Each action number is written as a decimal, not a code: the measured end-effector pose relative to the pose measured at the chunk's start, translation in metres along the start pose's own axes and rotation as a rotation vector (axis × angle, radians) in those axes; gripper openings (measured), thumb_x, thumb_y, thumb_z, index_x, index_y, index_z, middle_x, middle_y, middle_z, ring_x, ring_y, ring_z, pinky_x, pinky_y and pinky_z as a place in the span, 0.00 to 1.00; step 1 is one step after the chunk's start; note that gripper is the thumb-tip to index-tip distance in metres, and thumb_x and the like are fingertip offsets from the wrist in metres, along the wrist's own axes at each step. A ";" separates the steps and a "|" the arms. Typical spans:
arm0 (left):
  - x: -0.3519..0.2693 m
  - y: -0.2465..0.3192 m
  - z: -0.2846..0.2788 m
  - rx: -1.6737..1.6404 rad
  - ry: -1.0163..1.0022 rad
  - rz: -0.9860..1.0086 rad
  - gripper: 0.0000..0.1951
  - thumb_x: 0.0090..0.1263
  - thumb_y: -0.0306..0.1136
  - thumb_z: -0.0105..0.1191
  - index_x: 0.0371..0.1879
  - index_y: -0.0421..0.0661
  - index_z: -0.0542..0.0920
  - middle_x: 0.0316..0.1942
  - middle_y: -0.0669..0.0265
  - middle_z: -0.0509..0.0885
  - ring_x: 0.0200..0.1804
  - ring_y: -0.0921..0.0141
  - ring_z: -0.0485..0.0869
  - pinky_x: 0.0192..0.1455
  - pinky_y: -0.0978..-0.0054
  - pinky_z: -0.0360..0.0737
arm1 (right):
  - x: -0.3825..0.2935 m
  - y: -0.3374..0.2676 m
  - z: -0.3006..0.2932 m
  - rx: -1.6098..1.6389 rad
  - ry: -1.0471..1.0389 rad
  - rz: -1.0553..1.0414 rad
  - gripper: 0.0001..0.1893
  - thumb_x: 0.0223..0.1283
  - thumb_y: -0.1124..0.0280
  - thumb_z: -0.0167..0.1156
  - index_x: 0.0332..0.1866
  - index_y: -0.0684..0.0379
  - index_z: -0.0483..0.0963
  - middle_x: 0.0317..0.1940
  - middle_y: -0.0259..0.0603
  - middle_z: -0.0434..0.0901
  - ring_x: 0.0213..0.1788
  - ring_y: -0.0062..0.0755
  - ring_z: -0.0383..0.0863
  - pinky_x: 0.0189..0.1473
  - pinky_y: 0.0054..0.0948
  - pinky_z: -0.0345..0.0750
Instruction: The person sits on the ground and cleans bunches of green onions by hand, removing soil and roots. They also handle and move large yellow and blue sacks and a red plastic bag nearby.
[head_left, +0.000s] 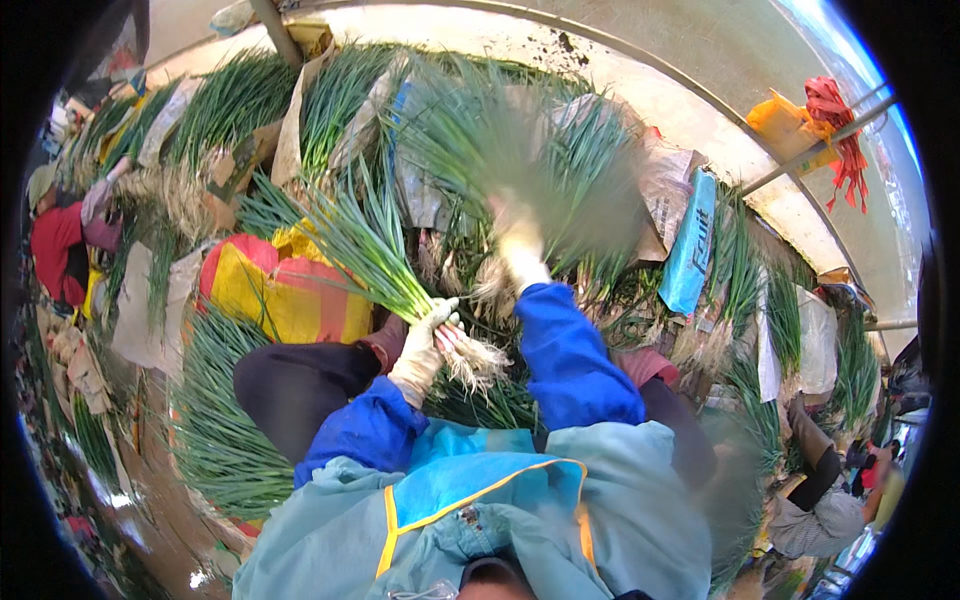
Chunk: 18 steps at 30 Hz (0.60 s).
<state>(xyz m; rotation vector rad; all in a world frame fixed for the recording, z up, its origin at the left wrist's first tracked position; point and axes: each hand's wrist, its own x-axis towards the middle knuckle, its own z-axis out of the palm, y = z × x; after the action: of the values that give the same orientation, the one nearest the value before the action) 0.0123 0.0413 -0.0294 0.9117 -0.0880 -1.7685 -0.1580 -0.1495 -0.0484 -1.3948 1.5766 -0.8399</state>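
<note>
My left hand (424, 349), in a pale glove, grips a bunch of green onions (397, 281) just above the roots. Its green leaves fan up and to the left, and its pale roots (474, 360) hang out to the right. My right hand (517, 236), also gloved, reaches forward among more green onions (457, 139). A blurred patch covers its fingers, so whether they are closed around stalks is hidden. White roots (493, 283) show beside the right wrist. More green leaves (487, 401) lie between my knees.
A yellow and red sack (285, 289) stands left of my left hand. Green onion piles (232, 105), separated by sacking, line the wall. A blue printed bag (688, 240) lies at right. Red strips (831, 112) hang from a pole. Other people (60, 240) sit at both sides.
</note>
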 end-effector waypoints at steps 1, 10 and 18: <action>0.000 0.001 -0.001 0.004 -0.028 0.026 0.08 0.63 0.29 0.59 0.40 0.45 0.78 0.25 0.66 0.81 0.28 0.68 0.81 0.32 0.70 0.82 | 0.009 -0.014 -0.025 0.260 -0.083 0.137 0.23 0.66 0.47 0.45 0.58 0.48 0.72 0.57 0.45 0.70 0.51 0.36 0.74 0.53 0.34 0.70; 0.000 -0.002 0.003 -0.369 -0.175 0.021 0.10 0.65 0.26 0.57 0.44 0.51 0.77 0.45 0.64 0.84 0.41 0.69 0.84 0.53 0.59 0.81 | -0.032 -0.060 -0.150 -0.352 -0.151 -0.272 0.20 0.66 0.59 0.52 0.56 0.61 0.69 0.45 0.42 0.78 0.50 0.36 0.75 0.48 0.38 0.78; -0.018 0.023 0.009 -0.662 -0.610 -0.016 0.24 0.71 0.30 0.50 0.66 0.66 0.67 0.50 0.67 0.83 0.39 0.75 0.81 0.58 0.60 0.76 | -0.033 0.032 -0.238 -0.950 0.160 0.120 0.20 0.59 0.63 0.49 0.57 0.50 0.74 0.58 0.45 0.75 0.58 0.50 0.74 0.59 0.43 0.71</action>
<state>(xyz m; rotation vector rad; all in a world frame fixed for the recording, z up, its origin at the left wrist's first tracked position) 0.0264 0.0441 -0.0024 -0.1100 0.1104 -1.8585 -0.3869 -0.1235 0.0275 -1.8554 2.3031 -0.0820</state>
